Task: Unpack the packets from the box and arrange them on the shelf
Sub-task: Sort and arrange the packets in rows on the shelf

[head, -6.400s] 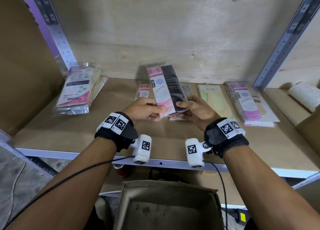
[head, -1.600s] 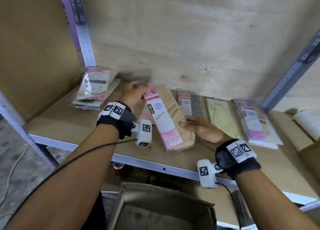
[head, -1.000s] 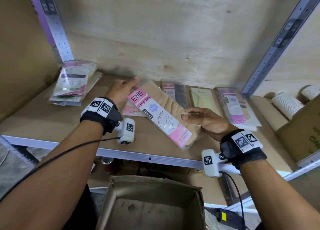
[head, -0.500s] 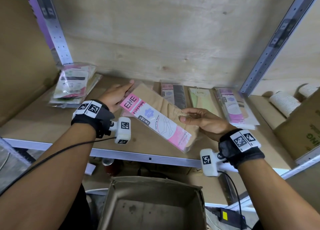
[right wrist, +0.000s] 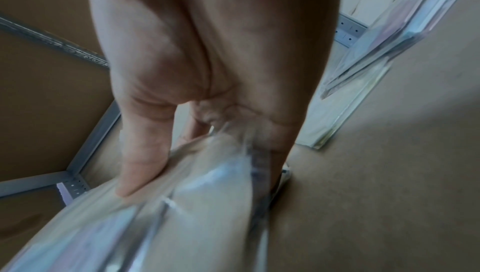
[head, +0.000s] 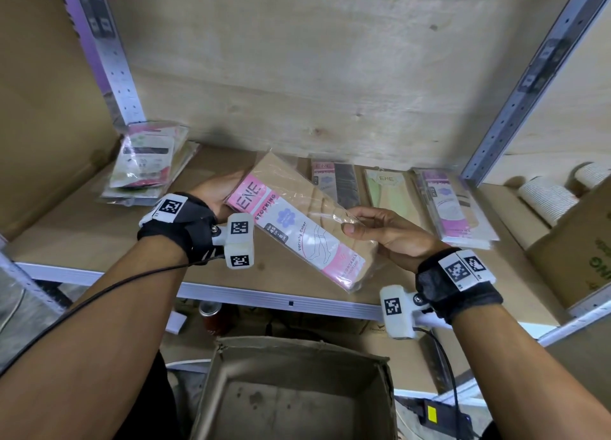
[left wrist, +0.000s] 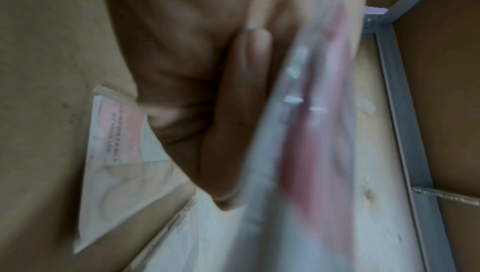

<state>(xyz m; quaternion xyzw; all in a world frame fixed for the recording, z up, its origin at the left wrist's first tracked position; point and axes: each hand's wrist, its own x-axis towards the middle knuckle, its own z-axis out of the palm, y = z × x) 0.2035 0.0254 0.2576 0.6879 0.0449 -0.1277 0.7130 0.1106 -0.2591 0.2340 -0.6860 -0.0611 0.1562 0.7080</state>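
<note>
From the head view, both hands held a stocking packet [head: 297, 221] tilted above the shelf [head: 82, 228]: the left hand [head: 211, 196] gripped its top end, the right hand [head: 393, 234] pinched its side (the box [head: 291, 390] sat below). The left wrist view was blurred, fingers [left wrist: 241, 112] against the packet. In the right wrist view, the thumb pressed the wrapper.

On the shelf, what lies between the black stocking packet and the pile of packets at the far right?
One pale green packet lies flat between the black packet and the right pile, seen in the head view.
</note>
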